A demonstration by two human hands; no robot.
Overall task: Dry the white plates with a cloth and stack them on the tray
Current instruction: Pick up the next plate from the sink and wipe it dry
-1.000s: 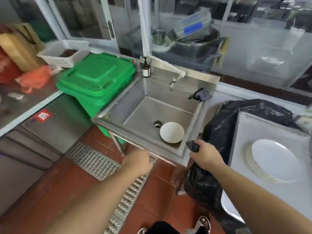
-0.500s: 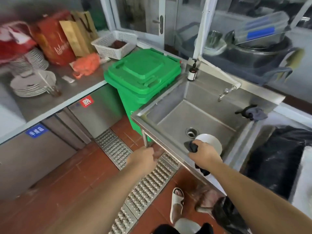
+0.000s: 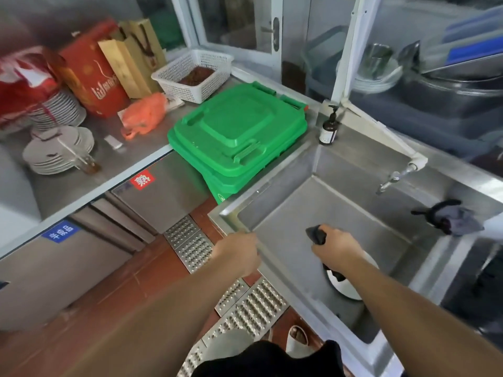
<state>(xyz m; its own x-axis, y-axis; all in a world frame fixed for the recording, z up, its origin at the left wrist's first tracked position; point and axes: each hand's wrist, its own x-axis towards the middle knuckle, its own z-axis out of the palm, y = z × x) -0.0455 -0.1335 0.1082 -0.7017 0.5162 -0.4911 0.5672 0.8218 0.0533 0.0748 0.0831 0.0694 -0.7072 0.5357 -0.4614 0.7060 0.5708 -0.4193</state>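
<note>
Risk first: a wet white plate (image 3: 351, 284) lying flat on the bottom of the steel sink (image 3: 285, 213), mostly hidden under the right forearm. Hard to get fingers under its rim there; likely slippery, so possible to drop back on the metal and chip. Another risk: the dark cloth (image 3: 317, 235) bunched in the same hand that must lift the plate, so a weak hold on either one. Also possible to knock the plate against the sink wall when bringing it out. Tray not in view at this moment, so some turning needed with the plate in hand; a chance of bumping the sink edge on the way.

Pose now: right hand (image 3: 336, 247) low inside the sink, just above the plate, fingers curled tightly around the cloth, one end sticking out near the thumb and another hanging below the wrist. Not clear whether touching the plate already. Left hand (image 3: 238, 257) at the near rim of the sink, fingers bent down toward the edge; impossible to say whether really gripping the edge or only resting there. Both arms stretched forward and down.
</note>
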